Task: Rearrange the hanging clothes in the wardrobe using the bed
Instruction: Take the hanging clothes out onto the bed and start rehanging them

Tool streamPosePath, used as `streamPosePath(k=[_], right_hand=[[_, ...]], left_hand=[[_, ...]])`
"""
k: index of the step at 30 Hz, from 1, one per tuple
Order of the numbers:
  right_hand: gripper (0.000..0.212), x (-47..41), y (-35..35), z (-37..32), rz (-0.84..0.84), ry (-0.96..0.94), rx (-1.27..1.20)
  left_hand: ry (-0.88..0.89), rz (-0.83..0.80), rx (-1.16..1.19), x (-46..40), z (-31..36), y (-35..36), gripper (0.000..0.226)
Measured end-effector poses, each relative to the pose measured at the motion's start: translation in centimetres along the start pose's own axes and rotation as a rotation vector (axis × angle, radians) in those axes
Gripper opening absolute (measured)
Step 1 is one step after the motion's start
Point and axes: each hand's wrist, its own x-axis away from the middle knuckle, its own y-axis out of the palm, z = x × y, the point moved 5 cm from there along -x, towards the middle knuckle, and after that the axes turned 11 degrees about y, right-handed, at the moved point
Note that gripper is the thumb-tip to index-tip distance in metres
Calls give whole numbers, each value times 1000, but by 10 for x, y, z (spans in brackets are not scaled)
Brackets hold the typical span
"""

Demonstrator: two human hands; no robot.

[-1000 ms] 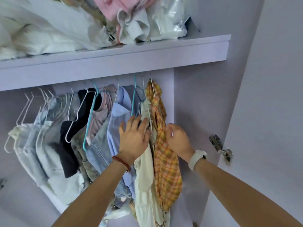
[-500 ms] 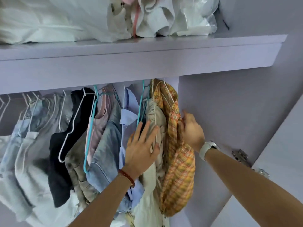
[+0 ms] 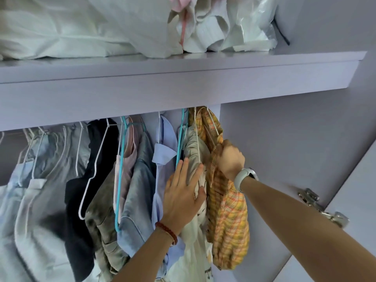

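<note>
Two hands at wardrobe rail. Right hand [image 3: 231, 157] gripped yellow plaid shirt [image 3: 227, 220], hanging rightmost. Left hand [image 3: 183, 194] spread flat against cream garment [image 3: 193, 151] beside. Advice: lift hanger hook clear before pulling; restrain neighbours.

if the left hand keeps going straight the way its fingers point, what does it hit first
The left hand lies flat on the cream garment, fingers pointing up and into the wardrobe. Going straight on, it would likely slide up that garment toward the teal hanger beside it; depth is unclear.
</note>
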Motion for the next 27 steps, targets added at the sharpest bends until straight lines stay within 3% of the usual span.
streamPosePath(k=[7, 13, 17, 21, 27], right_hand=[[29, -7, -41, 21, 163, 22, -145], [23, 59, -48, 96, 125, 65, -254], [23, 109, -59, 154, 158, 122, -126], [26, 162, -96, 204, 192, 204, -18], [31, 277, -179, 259, 275, 199, 154]], left_hand=[[5, -9, -22, 7, -14, -1, 56], [15, 105, -128, -7, 3, -7, 54], [158, 137, -175, -14, 42, -7, 48], [350, 117, -6, -12, 102, -3, 42], [595, -108, 270, 5, 204, 24, 44]])
